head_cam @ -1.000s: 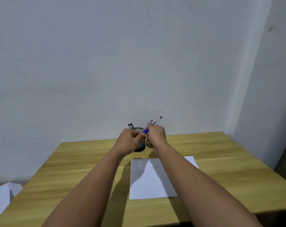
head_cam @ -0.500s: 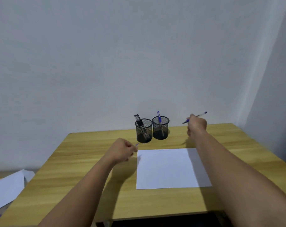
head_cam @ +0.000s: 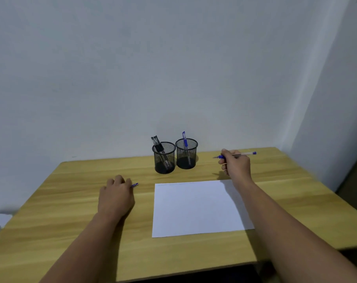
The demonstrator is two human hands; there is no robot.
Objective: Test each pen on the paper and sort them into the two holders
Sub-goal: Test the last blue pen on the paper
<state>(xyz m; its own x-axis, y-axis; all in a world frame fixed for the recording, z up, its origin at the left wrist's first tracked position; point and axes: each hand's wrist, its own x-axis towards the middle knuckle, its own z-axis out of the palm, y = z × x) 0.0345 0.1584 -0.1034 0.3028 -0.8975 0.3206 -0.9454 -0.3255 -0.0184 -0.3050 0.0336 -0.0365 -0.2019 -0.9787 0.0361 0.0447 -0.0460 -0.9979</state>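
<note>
We gripped the uncapped blue pen in our right hand above the counter, beyond the paper. Our left hand pinched the pen cap. Black pens stood in the left holder, one blue pen in the right holder.

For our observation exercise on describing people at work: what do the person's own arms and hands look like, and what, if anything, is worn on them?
Both forearms are bare right to the bottom of the picture: no sleeves show. The left hand and the right hand wear no gloves, and no watch, bracelet or ring can be seen on either. No markings, straps or cables appear on either arm.
</note>
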